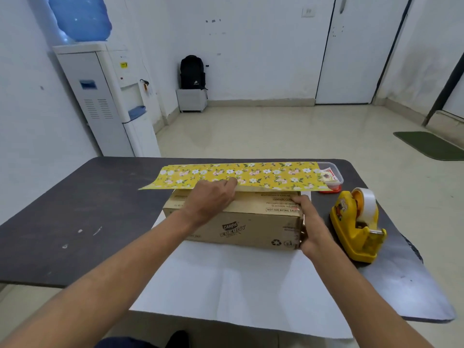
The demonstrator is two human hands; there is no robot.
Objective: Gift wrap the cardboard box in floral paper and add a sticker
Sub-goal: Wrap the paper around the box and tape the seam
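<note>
The cardboard box [241,222] is plain brown and long, lying lengthwise near the middle of the dark counter [75,209]. Its near side is printed with "CAMPA ENERGY" and a recycling mark, and its top reads "NOT FOR RETAIL SALE". It sits on the floral paper [263,174]. The sheet's white underside faces up and spreads from the box toward 6 o'clock, past the near counter edge. The far part of the sheet is lifted up and over the box's back edge, showing yellow print with white and pink blossoms and green leaves. That flap reaches partway across the top.

The left hand [211,199] rests on the box top with its fingers curled over the flap's near edge, holding it down. The right hand [311,227] clasps the box's right end, thumb on the top corner and fingers wrapped down the end face.

At 1 o'clock from the box, partly under the flap's right corner, stands a clear plastic tub [335,173]. It holds red-and-white printed pieces, too small to read, and something red shows beneath it. At 3 o'clock, just beside the right hand, stands a yellow tape dispenser [356,229] carrying a roll of clear tape.
</note>
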